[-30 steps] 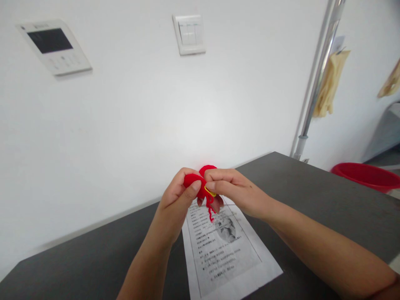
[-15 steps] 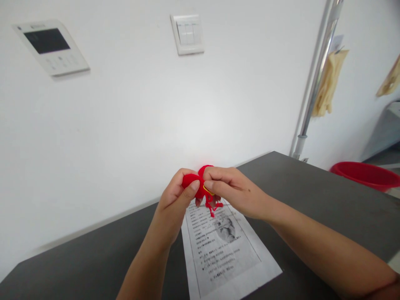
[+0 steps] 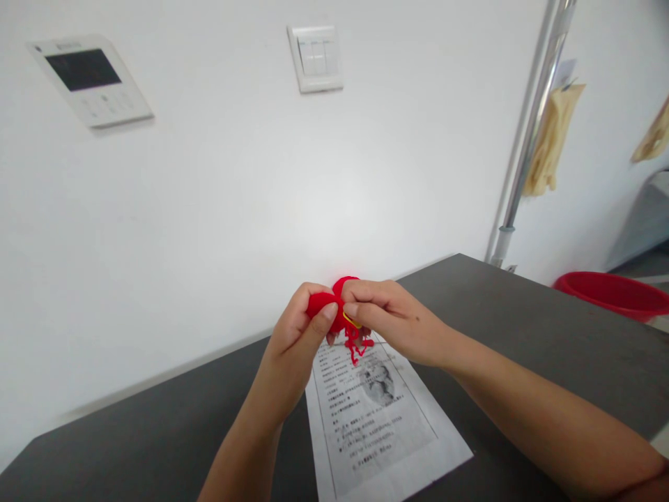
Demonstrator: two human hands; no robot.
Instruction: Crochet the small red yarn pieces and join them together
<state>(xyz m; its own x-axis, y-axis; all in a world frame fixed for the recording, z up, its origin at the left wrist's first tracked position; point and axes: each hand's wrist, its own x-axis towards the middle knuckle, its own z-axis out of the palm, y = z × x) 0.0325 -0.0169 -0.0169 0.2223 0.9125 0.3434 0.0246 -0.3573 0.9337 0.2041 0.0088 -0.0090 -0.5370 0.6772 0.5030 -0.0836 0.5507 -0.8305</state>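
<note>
A soft red piece [image 3: 323, 304] that looks knitted or crocheted is held between both hands above the printed sheet. My left hand [image 3: 300, 324] grips its left side, with the thumb pressed on the front. My right hand [image 3: 381, 310] pinches its right side, and part of the red work bulges up behind the fingers. A thin yellow strip [image 3: 352, 320] shows beside the right thumb; whether it is yarn or a small tool I cannot tell. Loose red yarn ends [image 3: 357, 346] dangle below. Under them lies a white printed sheet [image 3: 387, 446] with a grey picture.
The dark grey table [image 3: 523, 335] meets a white wall. On the wall are a panel with a dark screen [image 3: 83, 68] and a light switch [image 3: 318, 57]. To the right stand a metal pole [image 3: 530, 132], hanging yellowish gloves [image 3: 554, 139] and a red basin [image 3: 611, 296].
Both hands keep their grip on the red piece, with only a very slight shift. The yarn ends hang a little differently, and the whole view has moved slightly.
</note>
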